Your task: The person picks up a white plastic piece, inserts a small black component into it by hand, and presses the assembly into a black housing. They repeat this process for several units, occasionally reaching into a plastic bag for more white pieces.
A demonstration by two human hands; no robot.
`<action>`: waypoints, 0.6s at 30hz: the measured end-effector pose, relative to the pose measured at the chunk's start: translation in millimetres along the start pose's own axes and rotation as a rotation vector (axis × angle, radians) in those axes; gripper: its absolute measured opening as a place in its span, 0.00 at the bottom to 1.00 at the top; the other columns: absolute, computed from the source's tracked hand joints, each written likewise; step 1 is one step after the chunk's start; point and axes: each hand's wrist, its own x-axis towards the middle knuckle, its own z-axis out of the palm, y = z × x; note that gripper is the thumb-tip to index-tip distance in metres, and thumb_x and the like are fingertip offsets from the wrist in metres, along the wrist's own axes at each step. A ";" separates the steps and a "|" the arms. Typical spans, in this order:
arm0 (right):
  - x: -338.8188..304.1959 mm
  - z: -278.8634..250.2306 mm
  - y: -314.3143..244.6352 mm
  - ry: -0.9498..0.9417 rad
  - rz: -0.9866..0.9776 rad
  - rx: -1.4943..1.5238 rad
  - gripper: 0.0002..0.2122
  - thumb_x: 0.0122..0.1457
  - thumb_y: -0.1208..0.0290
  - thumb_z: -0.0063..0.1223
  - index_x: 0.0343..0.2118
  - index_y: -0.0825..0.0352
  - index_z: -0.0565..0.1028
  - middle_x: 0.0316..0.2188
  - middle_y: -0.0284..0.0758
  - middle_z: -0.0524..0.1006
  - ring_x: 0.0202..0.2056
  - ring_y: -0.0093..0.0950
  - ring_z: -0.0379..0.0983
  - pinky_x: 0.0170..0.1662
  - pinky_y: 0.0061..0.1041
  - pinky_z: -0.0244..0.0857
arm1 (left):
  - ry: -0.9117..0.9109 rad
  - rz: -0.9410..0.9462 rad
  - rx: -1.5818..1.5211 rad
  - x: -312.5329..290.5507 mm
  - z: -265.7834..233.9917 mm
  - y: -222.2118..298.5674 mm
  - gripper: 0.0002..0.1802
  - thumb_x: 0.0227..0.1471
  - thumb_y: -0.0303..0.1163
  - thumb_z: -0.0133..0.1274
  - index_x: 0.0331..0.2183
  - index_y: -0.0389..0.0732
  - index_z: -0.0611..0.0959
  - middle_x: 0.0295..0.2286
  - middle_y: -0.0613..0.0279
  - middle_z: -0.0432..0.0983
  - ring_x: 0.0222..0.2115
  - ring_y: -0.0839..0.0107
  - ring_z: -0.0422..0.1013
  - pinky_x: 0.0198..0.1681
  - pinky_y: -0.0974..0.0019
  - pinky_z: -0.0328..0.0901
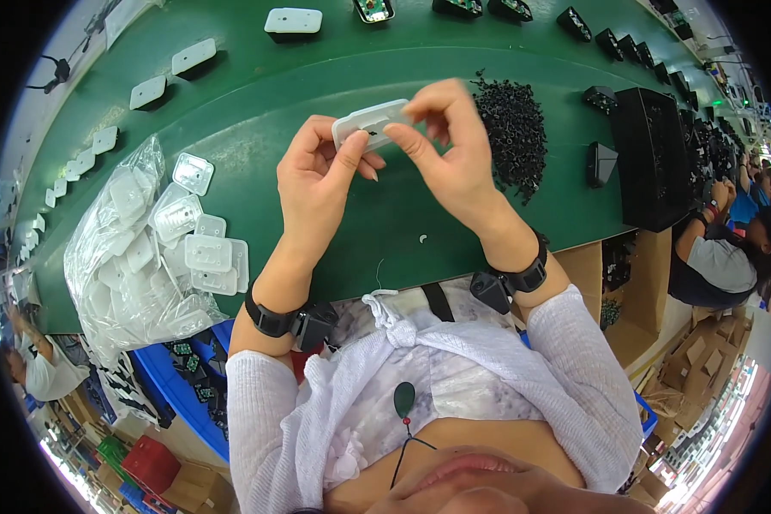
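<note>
Above the green work table, a white rectangular plastic cover [370, 122] is held up between both hands. My left hand [311, 171] is closed on its left end, the thumb pressed on the face near a small dark spot. The thumb and index finger of my right hand [452, 154] pinch the right end of this cover, and the other fingers are curled and slightly blurred. Just beyond my right hand lies a heap of small black plastic parts [512, 128]. Similar white covers [209, 253] lie loose to the left of my left forearm.
A clear plastic bag [111, 257] full of white covers sits at the left table edge. White-topped black units [194, 56] line the far side, with open black housings [574, 24] farther right. A black box [651, 163] stands at the right; a blue bin [176, 377] is below left.
</note>
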 end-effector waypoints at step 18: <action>9.4 -12.5 12.7 -0.389 0.373 0.130 0.16 0.53 0.62 0.63 0.36 0.67 0.71 0.27 0.28 0.72 0.26 0.15 0.64 0.29 0.18 0.60 | -0.088 -0.273 0.010 -5.2 -29.4 -6.4 0.17 0.63 0.31 0.43 0.47 0.28 0.75 0.27 0.57 0.77 0.23 0.76 0.73 0.28 0.75 0.67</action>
